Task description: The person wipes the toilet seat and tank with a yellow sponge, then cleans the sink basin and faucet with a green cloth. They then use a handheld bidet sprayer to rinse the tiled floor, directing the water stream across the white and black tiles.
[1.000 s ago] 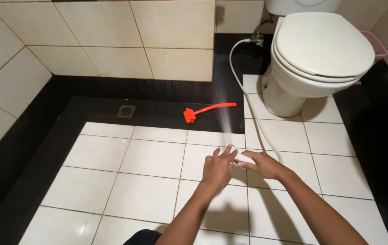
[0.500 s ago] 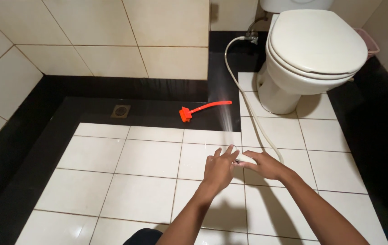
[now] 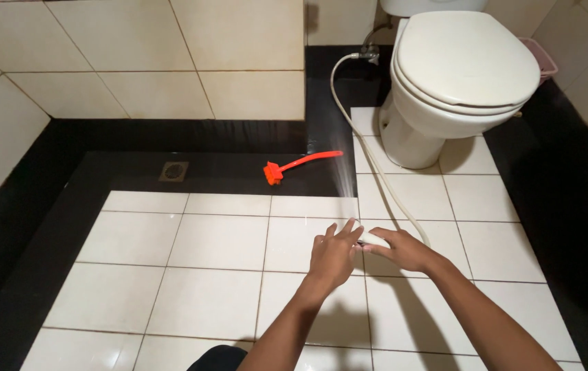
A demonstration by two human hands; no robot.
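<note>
Spraying a fine mist forward, the white sprayer head (image 3: 374,240) sits gripped in the right hand (image 3: 404,250), apparently; the left hand (image 3: 334,251) spreads wide beside it.

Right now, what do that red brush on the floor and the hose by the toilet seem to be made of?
The red brush looks like moulded plastic: one uniform bright colour, thin handle, matt. The hose looks like flexible whitish plastic or rubber: it bends in smooth curves with a dull sheen, though a sleeve over metal cannot be ruled out.
</note>
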